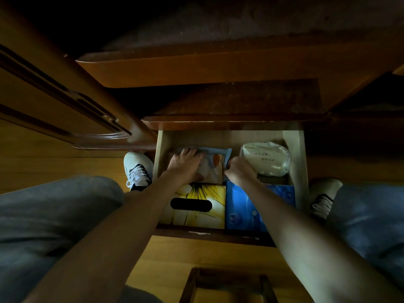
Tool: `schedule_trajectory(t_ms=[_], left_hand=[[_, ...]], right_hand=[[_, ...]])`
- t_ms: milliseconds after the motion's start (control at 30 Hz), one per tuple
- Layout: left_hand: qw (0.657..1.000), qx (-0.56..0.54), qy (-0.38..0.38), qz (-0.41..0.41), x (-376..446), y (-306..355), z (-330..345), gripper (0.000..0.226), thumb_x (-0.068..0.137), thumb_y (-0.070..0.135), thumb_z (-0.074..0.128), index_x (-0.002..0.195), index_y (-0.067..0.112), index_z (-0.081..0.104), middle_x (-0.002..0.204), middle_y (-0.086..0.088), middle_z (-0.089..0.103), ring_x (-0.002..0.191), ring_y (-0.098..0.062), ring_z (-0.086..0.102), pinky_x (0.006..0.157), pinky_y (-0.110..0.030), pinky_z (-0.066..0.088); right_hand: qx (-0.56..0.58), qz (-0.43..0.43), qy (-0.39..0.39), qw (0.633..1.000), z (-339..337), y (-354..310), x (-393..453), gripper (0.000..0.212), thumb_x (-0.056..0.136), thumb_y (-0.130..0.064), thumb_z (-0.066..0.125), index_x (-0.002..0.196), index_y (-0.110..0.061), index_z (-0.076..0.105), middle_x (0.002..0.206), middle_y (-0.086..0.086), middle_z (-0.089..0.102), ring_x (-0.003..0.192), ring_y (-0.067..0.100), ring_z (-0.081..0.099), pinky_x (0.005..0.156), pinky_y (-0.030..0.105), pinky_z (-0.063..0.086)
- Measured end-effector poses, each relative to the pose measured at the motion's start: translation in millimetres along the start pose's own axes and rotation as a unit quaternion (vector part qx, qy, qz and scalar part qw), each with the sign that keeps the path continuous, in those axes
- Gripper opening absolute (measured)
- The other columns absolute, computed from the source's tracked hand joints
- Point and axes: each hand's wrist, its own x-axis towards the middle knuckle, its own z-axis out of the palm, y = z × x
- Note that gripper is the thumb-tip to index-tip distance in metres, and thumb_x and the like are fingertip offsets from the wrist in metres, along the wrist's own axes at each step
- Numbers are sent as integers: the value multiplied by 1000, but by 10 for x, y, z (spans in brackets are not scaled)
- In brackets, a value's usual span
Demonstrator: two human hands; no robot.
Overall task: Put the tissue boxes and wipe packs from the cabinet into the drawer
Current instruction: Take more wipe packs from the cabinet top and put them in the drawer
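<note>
1. Nearest me I see a dark wooden frame (227, 285) of straight bars on the yellow plank floor (175, 254), with grey fabric over both knees.
2. The open drawer (295, 162) has pale, smooth wooden walls. At its near end a yellow tissue box (203, 193), glossy card with a dark oval slot, lies beside a blue tissue box (242, 208) printed with bubbles.
3. Behind them my left hand (185, 164) presses flat, fingers spread, on a soft wipe pack (213, 169) with a blue edge, which lies in the drawer's far left part.
4. My right hand (239, 170) pinches that pack's right end, fingers curled.
5. In the far right corner sits a rounded, crinkly white pack (265, 158).
6. Beyond that are dark cabinet shelves (218, 71), bare and dusty, with a grooved door (65, 101) swung open at the left.
</note>
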Motion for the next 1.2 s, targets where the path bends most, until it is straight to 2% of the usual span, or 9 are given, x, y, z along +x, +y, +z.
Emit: schedule_trajectory(t_ms=[67,133,233,333,467,567,800,1067,1200], left_hand=[[1000,-11,-15,-6,53,28,11,101,80,47,80,159,25,22,161,-5,28,149,-30,26,114,-52,34],[1000,-16,-24,-10,89,53,13,104,79,43,82,160,23,20,163,-6,27,150,-31,26,117,-50,31],[999,5,-37,-12,129,59,-14,101,79,41,82,159,24,23,166,-10,16,149,-34,27,117,-49,33],[999,11,-38,-11,166,68,-35,102,79,43,82,160,25,23,169,-8,3,150,-36,24,115,-52,36],[999,-23,-24,-7,167,69,21,106,80,42,82,161,20,17,169,-6,11,153,-32,20,119,-54,30],[1000,-20,-21,-5,159,55,60,108,81,43,80,162,19,12,170,-4,10,154,-30,19,121,-52,27],[998,-44,-34,-3,184,35,15,107,81,39,82,161,23,13,171,-3,2,157,-28,6,123,-54,21],[999,-29,-35,-18,231,71,-3,114,72,43,88,159,19,18,165,-7,24,151,-30,23,118,-51,32],[997,-8,-67,-34,304,58,-96,132,61,51,92,161,20,12,161,-11,33,146,-34,33,110,-51,40]], right_hand=[[-34,3,10,999,17,-23,-43,17,96,-23,65,101,-6,69,144,13,52,97,28,69,78,35,56],[-45,5,4,999,15,-13,-54,15,96,-24,66,93,-10,65,127,12,63,95,27,69,73,34,54],[-35,-11,-34,999,-33,38,-37,5,97,-14,61,96,-10,63,100,11,69,98,29,68,83,40,58],[-35,-9,-22,999,-50,86,-39,7,97,-7,58,94,-12,61,98,9,67,97,27,66,83,39,56],[-68,12,14,997,9,39,1,6,97,-11,62,102,-11,66,99,7,69,92,23,67,73,34,54],[-120,17,52,991,58,-41,1,5,98,-11,63,102,-13,66,95,5,65,87,22,66,64,33,45],[-213,38,94,972,110,-38,-38,8,96,-17,67,103,-14,65,93,5,72,86,21,71,57,31,42],[-223,34,91,970,10,-53,-134,13,96,-22,68,107,-15,67,88,4,66,83,19,67,62,31,44],[-220,13,124,967,-36,-187,-158,13,99,-20,59,106,-14,68,102,5,72,80,21,66,62,31,40]])
